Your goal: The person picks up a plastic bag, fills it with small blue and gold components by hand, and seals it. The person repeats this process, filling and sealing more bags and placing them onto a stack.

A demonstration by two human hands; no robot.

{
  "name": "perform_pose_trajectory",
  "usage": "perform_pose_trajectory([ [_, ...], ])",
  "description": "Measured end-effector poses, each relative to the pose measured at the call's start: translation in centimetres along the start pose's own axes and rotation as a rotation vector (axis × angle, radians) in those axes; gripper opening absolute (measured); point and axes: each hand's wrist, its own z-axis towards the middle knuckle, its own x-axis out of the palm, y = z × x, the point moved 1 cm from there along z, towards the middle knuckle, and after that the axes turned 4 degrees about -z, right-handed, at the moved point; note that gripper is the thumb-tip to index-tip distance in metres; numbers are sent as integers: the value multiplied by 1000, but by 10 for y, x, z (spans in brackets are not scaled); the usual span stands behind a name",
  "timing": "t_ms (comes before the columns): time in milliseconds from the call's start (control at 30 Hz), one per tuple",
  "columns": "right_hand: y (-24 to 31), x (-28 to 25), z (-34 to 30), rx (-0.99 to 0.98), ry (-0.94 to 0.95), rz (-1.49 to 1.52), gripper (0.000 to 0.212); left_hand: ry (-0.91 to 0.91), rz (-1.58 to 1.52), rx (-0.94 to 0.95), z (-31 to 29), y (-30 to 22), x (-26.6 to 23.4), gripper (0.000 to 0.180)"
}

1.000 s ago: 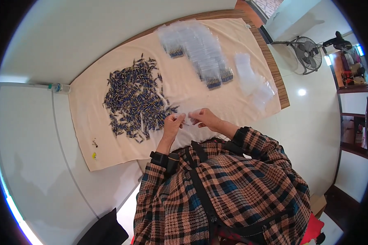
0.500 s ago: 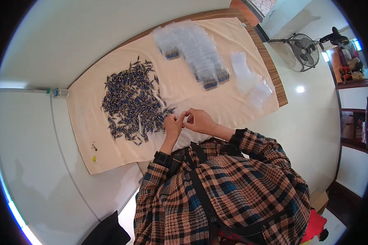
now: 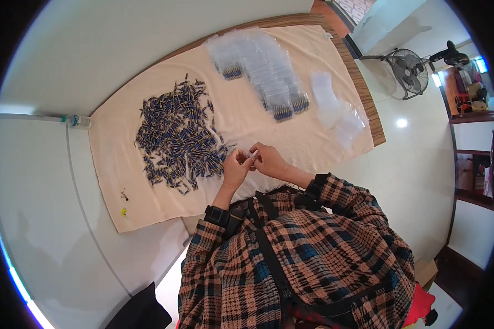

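My left hand [image 3: 236,167] and my right hand [image 3: 270,163] meet at the near edge of a cloth-covered table, fingertips pinched together. Between them shows a bit of whitish, see-through plastic [image 3: 252,156], which looks like a small clear bag; most of it is hidden by the fingers. Just left of my left hand spreads a large heap of small slim blue-and-gold pieces [image 3: 175,131], too small to name. Farther off lie overlapping clear plastic bags [image 3: 260,60], several with rows of the same pieces at their ends.
Flat clear bags [image 3: 326,96] lie on the right of the cream cloth [image 3: 291,140]. At the left are a small yellow item [image 3: 124,212] and tiny loose bits [image 3: 124,195]. A white wall borders the table's far side. A fan [image 3: 407,72] stands beyond the right edge.
My hands have shifted slightly and turned against each other, with the fingertips still together. A whitish bit of plastic now shows between them. The heap and the bags look unchanged.
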Motion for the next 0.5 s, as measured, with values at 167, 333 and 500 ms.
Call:
perform_pose_trajectory([
  [167,-11,5,4,49,-42,248,15,-1,-173,60,5,5,0,11],
  [333,5,0,0,-86,-62,-141,15,-142,-203,-2,6,18,-2,12],
  [500,15,-3,4,-144,-146,-485,19,-226,467,163,0,9,9,18],
])
